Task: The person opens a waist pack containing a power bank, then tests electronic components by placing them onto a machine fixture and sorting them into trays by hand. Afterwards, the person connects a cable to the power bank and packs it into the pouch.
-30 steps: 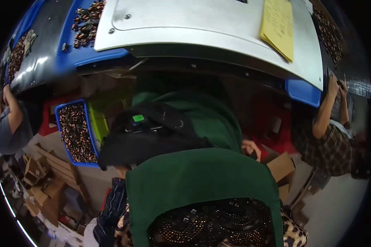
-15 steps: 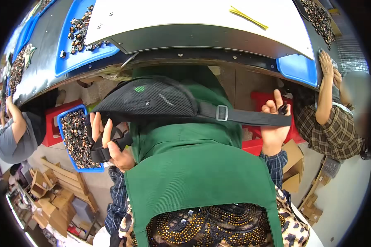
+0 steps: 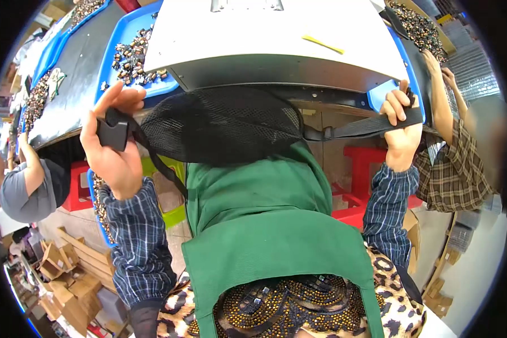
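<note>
A black waist bag [image 3: 225, 127] is stretched between my hands over the green apron [image 3: 259, 191], its mesh side showing. On the left, my left hand [image 3: 110, 160] is closed around the strap end, with a black plastic buckle [image 3: 113, 134] against the palm. My right hand [image 3: 400, 127] has its fingers curled around the other strap [image 3: 355, 128], which runs taut from the bag. A small dark piece, perhaps the other buckle half, pokes out above those fingers.
A white-topped metal box [image 3: 253, 45] stands on the dark bench ahead, with a yellow strip [image 3: 323, 44] on top. Blue trays [image 3: 110, 65] of small parts flank it. Co-workers sit at both sides, near red stools [image 3: 359, 169]. Cardboard boxes [image 3: 79, 287] lie behind on the left.
Both hands have risen toward the bench, lifting the bag off the lap. The bag has turned from its patterned front to its mesh side. My left hand has shifted leftward.
</note>
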Demonstrator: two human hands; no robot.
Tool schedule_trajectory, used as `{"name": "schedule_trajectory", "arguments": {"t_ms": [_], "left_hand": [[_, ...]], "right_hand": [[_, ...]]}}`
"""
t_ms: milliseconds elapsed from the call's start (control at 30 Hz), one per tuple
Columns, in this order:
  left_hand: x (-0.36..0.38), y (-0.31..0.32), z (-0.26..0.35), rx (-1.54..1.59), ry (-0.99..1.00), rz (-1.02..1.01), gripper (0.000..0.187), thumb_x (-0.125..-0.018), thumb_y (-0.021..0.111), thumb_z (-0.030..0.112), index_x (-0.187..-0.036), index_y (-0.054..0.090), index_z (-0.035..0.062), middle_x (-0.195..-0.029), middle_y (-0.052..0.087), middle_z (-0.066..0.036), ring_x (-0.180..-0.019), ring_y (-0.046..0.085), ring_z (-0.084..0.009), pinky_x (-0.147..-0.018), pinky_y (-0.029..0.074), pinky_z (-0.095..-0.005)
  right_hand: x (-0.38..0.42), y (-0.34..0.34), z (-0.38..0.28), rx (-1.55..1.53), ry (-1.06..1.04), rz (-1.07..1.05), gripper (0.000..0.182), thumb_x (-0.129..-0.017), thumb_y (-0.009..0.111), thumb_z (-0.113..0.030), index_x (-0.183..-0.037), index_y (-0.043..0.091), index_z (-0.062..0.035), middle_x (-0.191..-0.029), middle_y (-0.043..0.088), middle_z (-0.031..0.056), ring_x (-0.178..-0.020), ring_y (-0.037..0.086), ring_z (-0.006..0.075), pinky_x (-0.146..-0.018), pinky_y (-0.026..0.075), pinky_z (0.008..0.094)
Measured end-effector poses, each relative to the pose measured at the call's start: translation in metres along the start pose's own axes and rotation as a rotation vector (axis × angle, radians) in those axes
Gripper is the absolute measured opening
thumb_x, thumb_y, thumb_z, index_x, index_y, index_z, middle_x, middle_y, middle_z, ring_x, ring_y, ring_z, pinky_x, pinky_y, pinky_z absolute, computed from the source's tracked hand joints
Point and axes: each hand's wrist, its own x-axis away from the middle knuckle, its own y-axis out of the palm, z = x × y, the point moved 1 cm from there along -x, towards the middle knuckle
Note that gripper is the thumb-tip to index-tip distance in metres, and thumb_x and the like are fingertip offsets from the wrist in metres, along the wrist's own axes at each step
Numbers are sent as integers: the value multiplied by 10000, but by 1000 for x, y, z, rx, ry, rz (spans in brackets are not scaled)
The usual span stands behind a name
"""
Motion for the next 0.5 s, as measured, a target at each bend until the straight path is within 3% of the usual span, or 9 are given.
{"name": "schedule_trajectory", "arguments": {"t_ms": [133, 200, 267, 300, 400, 500], "left_hand": [[-8, 0, 11, 104, 42, -251, 527, -891, 218, 304, -1067, 517, -92, -915, 593, -205, -882, 559, -285, -813, 399, -334], [1, -6, 14, 128, 28, -247, 523, -886, 211, 304, -1038, 533, -79, -909, 593, -213, -865, 562, -277, -795, 408, -342], [25, -18, 15, 77, -27, -244, 503, -881, 213, 297, -959, 559, -60, -882, 593, -220, -827, 565, -279, -761, 421, -352], [36, -22, 13, -65, 80, -323, 461, -887, 236, 299, -894, 557, -31, -773, 558, -182, -753, 515, -272, -746, 396, -363], [90, -63, 4, 37, -213, -291, 380, -850, 318, 268, -747, 545, -18, -648, 505, -154, -634, 471, -255, -642, 378, -356], [135, -117, 0, -11, -485, -265, 316, -724, 447, 242, -737, 591, -39, -712, 569, -195, -768, 528, -296, -715, 398, -364]], "right_hand": [[-2, 12, -6, -6, -128, -77, 295, -879, 410, -191, -1023, 495, 53, -608, 340, 6, -447, 278, 86, -404, 230, 215], [5, 14, -12, 40, -216, -162, 310, -879, 421, -209, -1028, 494, 52, -597, 316, -9, -442, 264, 78, -400, 218, 218], [25, 4, -16, 146, -258, -197, 364, -880, 440, -276, -1036, 512, 45, -593, 298, -22, -426, 233, 70, -392, 193, 212], [39, -7, -17, 187, -261, -176, 376, -883, 437, -289, -1045, 514, 42, -591, 295, -22, -424, 230, 71, -389, 191, 209], [85, -49, -17, 215, -236, 24, 439, -897, 401, -344, -1082, 504, 40, -580, 283, -16, -422, 232, 76, -377, 192, 212], [128, -90, -22, 157, -173, 119, 511, -902, 350, -401, -1115, 484, 44, -566, 272, -8, -424, 249, 88, -364, 200, 226]]}}
